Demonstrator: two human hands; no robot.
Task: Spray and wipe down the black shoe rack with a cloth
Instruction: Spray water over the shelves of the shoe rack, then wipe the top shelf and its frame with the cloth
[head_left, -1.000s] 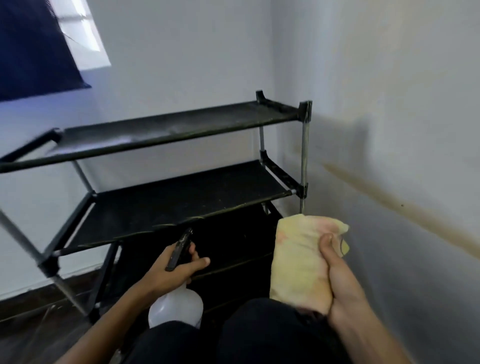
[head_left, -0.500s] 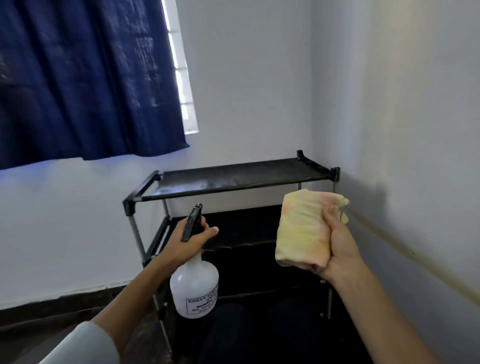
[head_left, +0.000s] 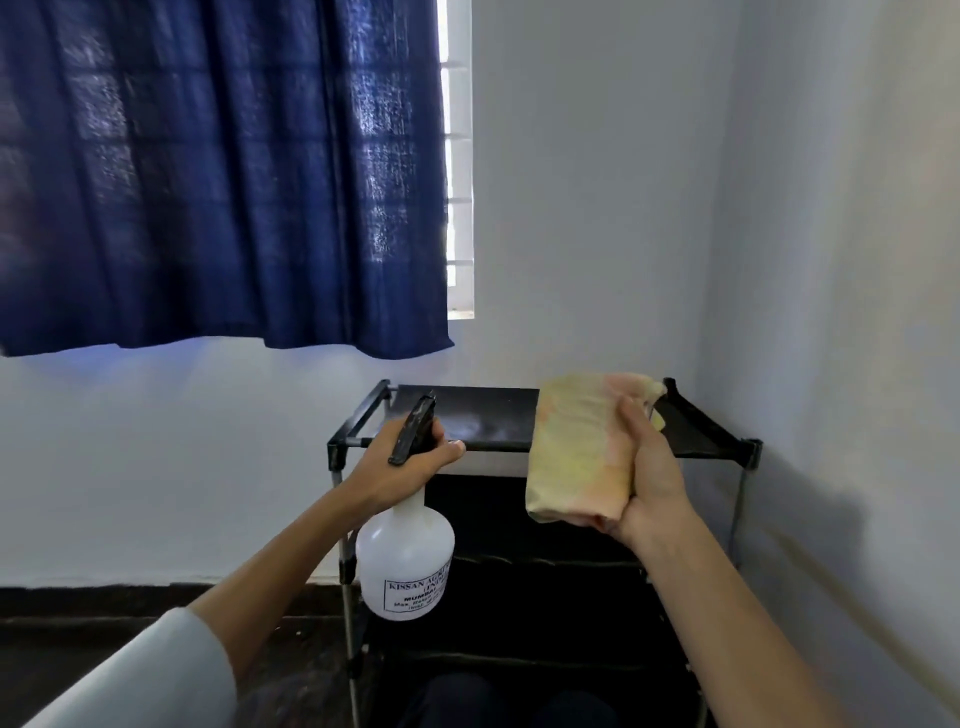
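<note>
The black shoe rack (head_left: 488, 415) stands in the room's corner, its top shelf showing a pale wet patch near the left end. My left hand (head_left: 400, 462) grips the black trigger head of a white spray bottle (head_left: 408, 561), held in front of the rack's left post. My right hand (head_left: 649, 478) holds a folded yellow-and-pink cloth (head_left: 582, 441) upright in front of the top shelf's right half, hiding that part. The lower shelves are dark and partly hidden behind my arms.
A dark blue curtain (head_left: 218, 171) hangs over the window at the upper left. White walls meet in the corner right of the rack. A dark skirting and floor (head_left: 130, 608) run along the bottom left. My dark-clothed knees show at the bottom centre.
The view has risen and pulled back, so the rack looks smaller and lower. Both hands have lifted to top-shelf height, still holding the bottle and the cloth.
</note>
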